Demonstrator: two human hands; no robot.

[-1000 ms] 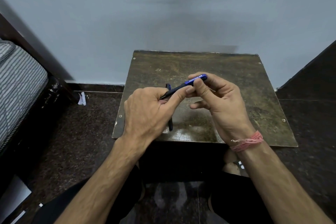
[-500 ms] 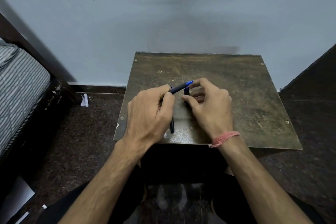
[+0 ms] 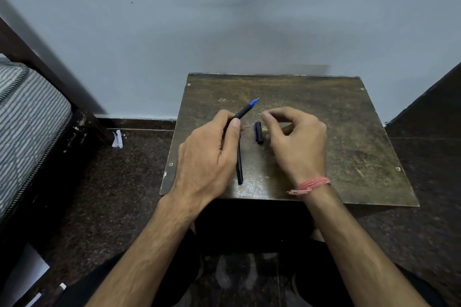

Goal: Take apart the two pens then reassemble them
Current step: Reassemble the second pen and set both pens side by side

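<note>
My left hand [image 3: 209, 154] grips an uncapped pen [image 3: 245, 109], dark-bodied with a blue tip that points up and to the right above the small wooden table [image 3: 349, 132]. The pen's cap [image 3: 258, 132], dark with a blue clip, lies on the table between my hands. My right hand [image 3: 296, 139] hovers just right of the cap with its fingers curled and apart, holding nothing. A second pen [image 3: 239, 164], dark and capped, lies lengthwise on the table, partly hidden under my left hand.
The table stands against a pale blue wall. A striped mattress on a dark bed frame [image 3: 30, 117] lies to the left. A scrap of white paper [image 3: 117, 139] sits on the dark floor. A dark piece of furniture [image 3: 434, 97] is on the right.
My right hand pulled the cap off the pen, set it down on the table and let go. My left hand kept the pen body, its tip now bare.
</note>
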